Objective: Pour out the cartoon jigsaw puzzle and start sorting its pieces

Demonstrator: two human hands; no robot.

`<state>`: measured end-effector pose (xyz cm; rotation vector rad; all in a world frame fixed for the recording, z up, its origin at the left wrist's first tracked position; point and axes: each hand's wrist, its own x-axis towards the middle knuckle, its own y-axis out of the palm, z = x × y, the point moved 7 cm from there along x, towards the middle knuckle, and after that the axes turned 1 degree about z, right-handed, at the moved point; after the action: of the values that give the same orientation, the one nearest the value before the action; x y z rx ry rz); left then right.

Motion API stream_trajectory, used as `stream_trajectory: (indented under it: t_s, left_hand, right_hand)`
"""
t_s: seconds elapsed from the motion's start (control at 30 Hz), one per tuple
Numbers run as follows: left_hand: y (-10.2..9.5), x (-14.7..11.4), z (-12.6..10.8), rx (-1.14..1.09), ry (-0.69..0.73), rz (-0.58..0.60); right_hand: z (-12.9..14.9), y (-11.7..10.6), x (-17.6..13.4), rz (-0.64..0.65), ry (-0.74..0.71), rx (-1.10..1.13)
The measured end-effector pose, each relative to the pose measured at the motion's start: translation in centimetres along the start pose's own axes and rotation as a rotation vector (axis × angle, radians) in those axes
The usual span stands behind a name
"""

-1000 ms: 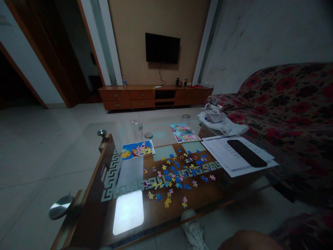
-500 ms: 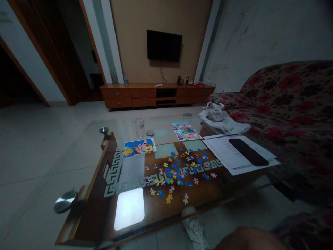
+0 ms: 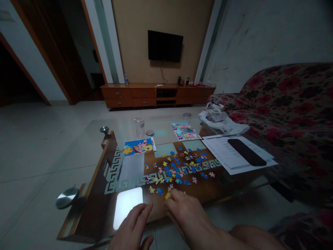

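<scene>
1. My left hand [image 3: 134,225] hovers low with its fingers loosely curved and parted, and I see nothing between them.
2. Beyond those fingertips, a blue jigsaw piece [image 3: 159,191] lies loose on the glass tabletop [image 3: 158,206]. I expect such pieces to be light, thin, fairly stiff card, sliding easily on glass, with tabs that could bend. I'd pinch opposite edges, not press the face.
3. The yellow jigsaw piece [image 3: 168,195] sits right at my right hand's [image 3: 188,211] bunched fingertips; I can't tell whether they grip it. The scattered puzzle pile [image 3: 169,173] spreads farther out, beyond both hands' fingers.
4. Half a second ago neither hand showed. Now both are in, the right covering the nearest pink-and-green piece's spot; the pile looks unmoved.
</scene>
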<state>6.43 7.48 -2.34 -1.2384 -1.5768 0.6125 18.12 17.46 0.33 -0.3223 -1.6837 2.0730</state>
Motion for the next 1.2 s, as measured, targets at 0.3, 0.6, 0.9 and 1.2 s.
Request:
stream_trajectory:
  t_s: [0.3,0.6,0.9,1.2]
  left_hand:
    - [1.0,0.3,0.6,0.120,0.031,0.099]
    - [0.4,0.4,1.2,0.149,0.013,0.121]
    - [2.8,1.2,0.0,0.175,0.162,0.357]
    - [0.3,0.0,2.5,0.291,-0.281,0.392]
  right_hand:
    - [-1.4,2.3,-0.5,0.033,0.107,-0.145]
    - [1.1,2.4,-0.6,0.085,-0.099,-0.053]
    - [-0.2,-1.4,0.7,0.158,0.041,0.171]
    - [-0.4,-1.5,0.7,0.094,0.011,0.179]
